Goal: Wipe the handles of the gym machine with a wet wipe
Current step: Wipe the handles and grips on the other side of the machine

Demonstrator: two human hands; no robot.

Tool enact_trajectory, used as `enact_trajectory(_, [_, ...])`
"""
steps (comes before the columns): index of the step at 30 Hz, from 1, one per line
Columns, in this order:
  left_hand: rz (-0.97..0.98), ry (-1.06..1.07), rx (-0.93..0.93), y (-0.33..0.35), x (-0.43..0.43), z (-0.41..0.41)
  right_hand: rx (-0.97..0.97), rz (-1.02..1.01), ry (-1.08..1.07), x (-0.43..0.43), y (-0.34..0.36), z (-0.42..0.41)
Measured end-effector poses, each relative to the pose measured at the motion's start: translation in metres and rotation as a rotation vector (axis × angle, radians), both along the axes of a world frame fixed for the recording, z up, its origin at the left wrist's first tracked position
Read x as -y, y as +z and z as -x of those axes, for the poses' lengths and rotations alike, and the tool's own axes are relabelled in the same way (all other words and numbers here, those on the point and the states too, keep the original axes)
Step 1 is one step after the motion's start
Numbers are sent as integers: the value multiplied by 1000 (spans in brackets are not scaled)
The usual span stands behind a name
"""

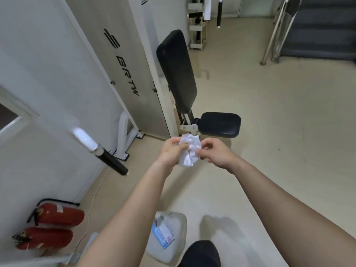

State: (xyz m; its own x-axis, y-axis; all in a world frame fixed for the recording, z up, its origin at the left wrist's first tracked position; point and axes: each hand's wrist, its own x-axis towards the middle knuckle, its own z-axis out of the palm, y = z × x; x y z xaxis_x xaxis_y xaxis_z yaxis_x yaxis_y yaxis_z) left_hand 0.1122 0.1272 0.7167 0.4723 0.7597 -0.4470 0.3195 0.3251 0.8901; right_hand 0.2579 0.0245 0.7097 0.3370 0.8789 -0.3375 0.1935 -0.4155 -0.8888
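Hands met over the beige floor [269, 132], holding the crumpled white wet wipe [189, 152] between them. Our left hand [170, 152] curled its fingers and thumb round the wipe's left side; our right hand [214, 154] pinched its right edge between thumb and fingertips. We held the wipe in the air, before the black padded seat [221, 124] of the pale gym machine [133, 58] and well apart from the black foam-covered handle [113, 163] at our left. Two red fire extinguishers [57, 215] lay by the wall, and a translucent plastic jug [173, 224] stood below our arms.
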Motion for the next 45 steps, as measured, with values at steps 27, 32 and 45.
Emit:
enact_trajectory(27, [83, 137, 294, 6, -277, -581, -315, -30, 38, -324, 28, -607])
enact_trajectory(32, [-109, 445, 178, 18, -319, -697, -309, -39, 151, -379, 34, -738])
enact_trajectory(45, [-95, 507, 326, 56, -476, -875, -492, -11, 328, -558, 51, -955])
